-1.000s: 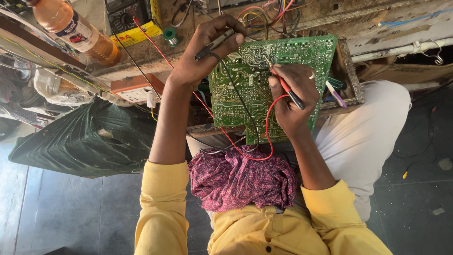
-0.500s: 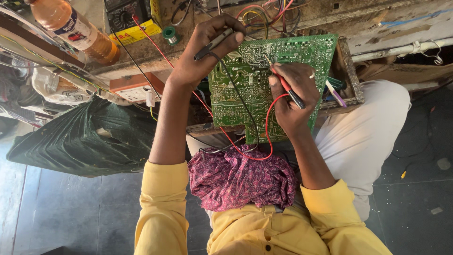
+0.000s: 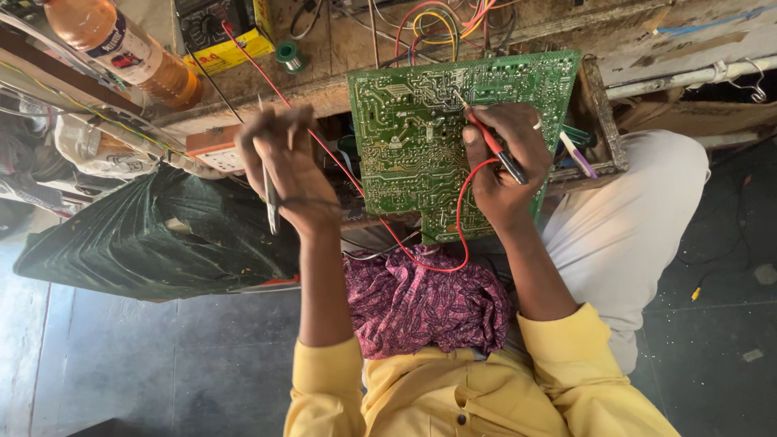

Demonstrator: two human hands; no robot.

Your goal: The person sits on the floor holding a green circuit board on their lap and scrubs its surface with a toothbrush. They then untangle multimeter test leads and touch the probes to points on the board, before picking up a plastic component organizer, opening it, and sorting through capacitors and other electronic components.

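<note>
Green circuit board sits top-center of frame, tilted up. Right hand pinches red probe, tip on board, axis slanting up-left. Left hand, blurred, off board to frame-left, fingers closed round black probe, pointing down. Right hand nearer.

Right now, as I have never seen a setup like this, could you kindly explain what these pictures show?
There is no machine: a person wears a camera on the head, looking down at their own two bare hands. The right hand holds a red test probe with its tip against a green circuit board, which leans at a cluttered wooden bench. The left hand, blurred, grips a thin dark probe away from the board. On the bench lie a yellow meter, a solder spool and an orange bottle.
</note>
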